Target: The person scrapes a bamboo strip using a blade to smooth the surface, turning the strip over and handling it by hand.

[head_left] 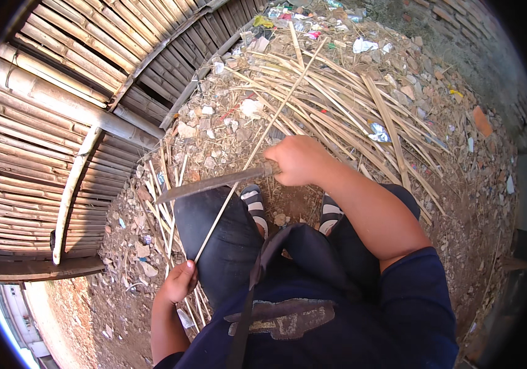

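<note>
My right hand (pixel 297 161) is closed round the handle of a long knife (pixel 205 186), whose dark blade points left above my left thigh. A long, thin bamboo strip (pixel 215 220) runs slantwise from my left hand (pixel 179 281) up toward the far pile. My left fingers pinch the strip's near end beside my left thigh. Blade and strip cross in front of my left knee; whether the edge bites into the strip I cannot tell. More pale strips (pixel 168 224) lie on the ground left of that leg.
A large heap of split bamboo strips (pixel 337 104) lies beyond my feet on rubble and litter. To the left stands a bamboo-pole wall (pixel 35 132). A brick wall (pixel 472 37) rises at the far right. My sandalled feet (pixel 254 206) are between the heap and me.
</note>
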